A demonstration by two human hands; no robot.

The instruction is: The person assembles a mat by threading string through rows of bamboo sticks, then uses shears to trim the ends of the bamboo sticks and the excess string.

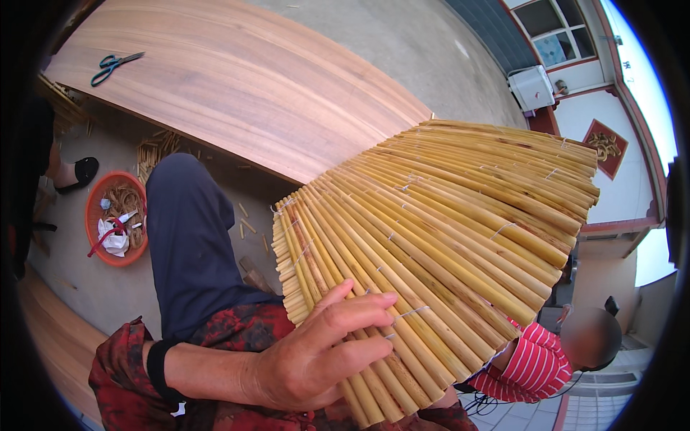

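A mat of yellow reed sticks (pixel 438 230), tied together with thin pale string, fans across the middle and right. Its far part lies over the wooden table's corner, and its near edge comes close to my lap. My left hand (pixel 323 348), with a black band at the wrist, grips this near edge. Its bent fingers are spread over several sticks, while the thumb is hidden. No fingers of my right hand show. A bit of skin (pixel 447 399) next to a red-patterned sleeve peeks out under the mat's lower edge.
Dark-handled scissors (pixel 111 68) rest on the wooden table (pixel 237 79), toward its far left. An orange basin (pixel 92 215) with fibres, a white bottle and crumpled white material stands on the floor. Cut stick pieces (pixel 154 151) lie behind it. Someone in a striped shirt (pixel 528 363) is at right.
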